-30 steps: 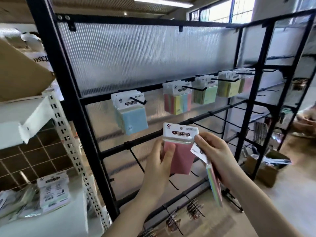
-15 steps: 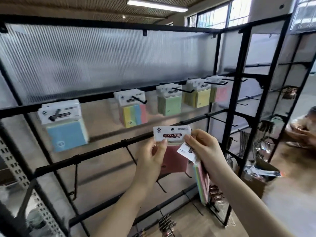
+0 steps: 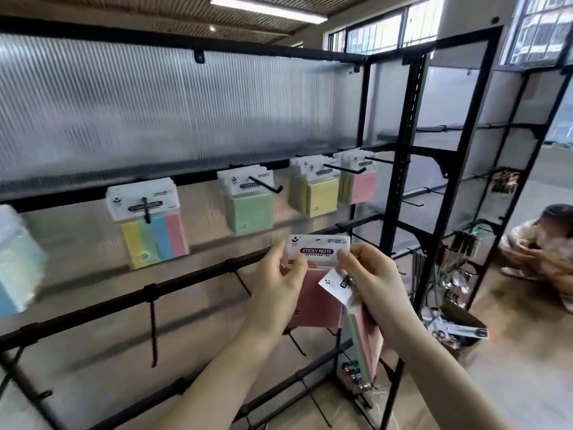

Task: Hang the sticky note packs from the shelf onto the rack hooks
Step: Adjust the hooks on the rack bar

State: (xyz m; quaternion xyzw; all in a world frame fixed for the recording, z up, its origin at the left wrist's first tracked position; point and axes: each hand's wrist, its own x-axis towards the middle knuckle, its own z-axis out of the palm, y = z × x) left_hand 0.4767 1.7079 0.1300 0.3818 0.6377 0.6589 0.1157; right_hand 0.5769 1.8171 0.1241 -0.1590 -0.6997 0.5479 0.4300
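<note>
A pink sticky note pack [image 3: 317, 254] with a white "STICKY NOTE" header is held up in front of the black rack [image 3: 198, 274]. My left hand [image 3: 279, 283] pinches the header's left end and my right hand [image 3: 372, 280] pinches its right end. My right hand also holds more packs [image 3: 366, 339] that hang edge-on below it. Hung packs on the upper hooks: multicolour [image 3: 148, 218], green [image 3: 248, 203], yellow [image 3: 314, 189], pink [image 3: 356, 178]. A blurred blue pack [image 3: 15, 262] is at the far left.
Bare black hooks [image 3: 153, 330] stick out from the middle and lower bars. A second black rack [image 3: 465, 212] with small hung goods stands to the right, an open cardboard box [image 3: 459, 330] at its foot. A person [image 3: 545, 252] crouches on the floor at far right.
The view has swung right, so the shelf at left has left the frame. Both hands have raised the pink pack a little higher and my right hand now pinches its header.
</note>
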